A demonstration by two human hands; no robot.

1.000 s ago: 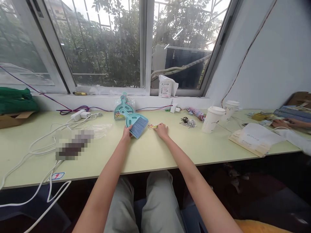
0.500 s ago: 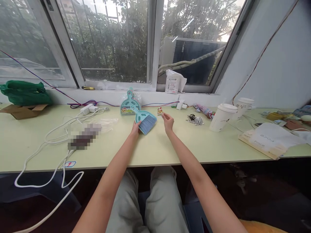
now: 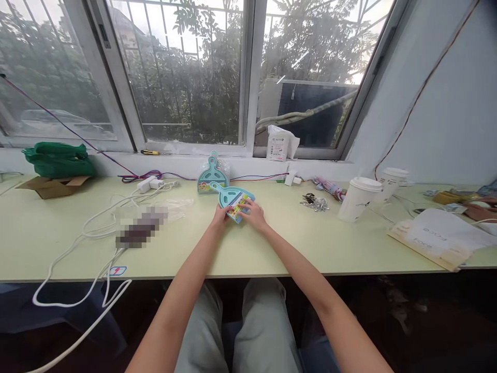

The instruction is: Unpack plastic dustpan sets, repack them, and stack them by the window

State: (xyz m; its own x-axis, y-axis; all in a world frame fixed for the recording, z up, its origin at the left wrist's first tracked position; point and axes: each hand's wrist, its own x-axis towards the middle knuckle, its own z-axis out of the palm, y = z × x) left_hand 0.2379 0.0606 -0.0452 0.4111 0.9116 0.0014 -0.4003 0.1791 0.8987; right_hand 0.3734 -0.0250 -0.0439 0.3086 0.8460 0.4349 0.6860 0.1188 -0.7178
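Observation:
A small light-blue dustpan-and-brush set (image 3: 228, 195) is tilted in front of me above the table, its handle pointing up and left. My left hand (image 3: 220, 214) grips its lower left edge, the thumb on the front side. Across the blue bristles lies a colourful printed label card (image 3: 236, 208). My right hand (image 3: 253, 214) has its fingers over the card's right part and holds it against the set; the thumb is hard to see. Behind stand several similar dustpan sets (image 3: 212, 176) in clear wrap, leaning by the window wall.
White cables (image 3: 83, 233) and a pixelated dark item (image 3: 142, 228) lie at left, near a cardboard box (image 3: 54, 187) and green bag (image 3: 60, 159). At right are a metal pile (image 3: 315, 202), paper cups (image 3: 357, 199), a paper bag (image 3: 438, 233) and another person's hand (image 3: 479, 209).
My right hand has moved left with the label card and brought it onto the bristles, which were bare before. My left hand keeps its hold. The view has shifted slightly.

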